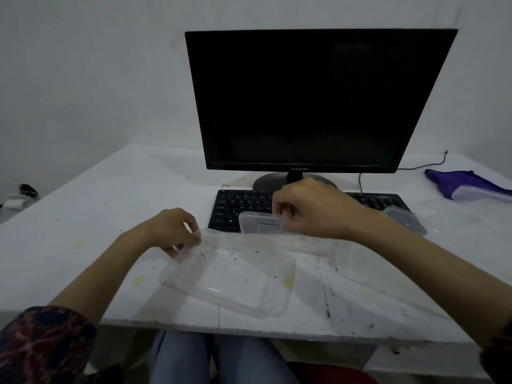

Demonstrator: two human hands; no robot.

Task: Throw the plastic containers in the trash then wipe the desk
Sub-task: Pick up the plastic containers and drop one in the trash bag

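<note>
clear containers [227, 281], white stained desk [97, 206], black monitor [310, 101], purple cloth [454, 181].

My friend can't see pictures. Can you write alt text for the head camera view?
Two bare hands pick up clear plastic: the left hand holds a container, the right hand a lid lying on a black keyboard. Behind it stands a dark monitor on the stained white desk.

Office desk: monitor [318, 98], keyboard [238, 206]

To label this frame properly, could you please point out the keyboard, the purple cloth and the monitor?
keyboard [235, 206]: head view, left block of keys.
purple cloth [454, 180]: head view, middle of fabric.
monitor [313, 98]: head view, centre of dark screen.
</note>
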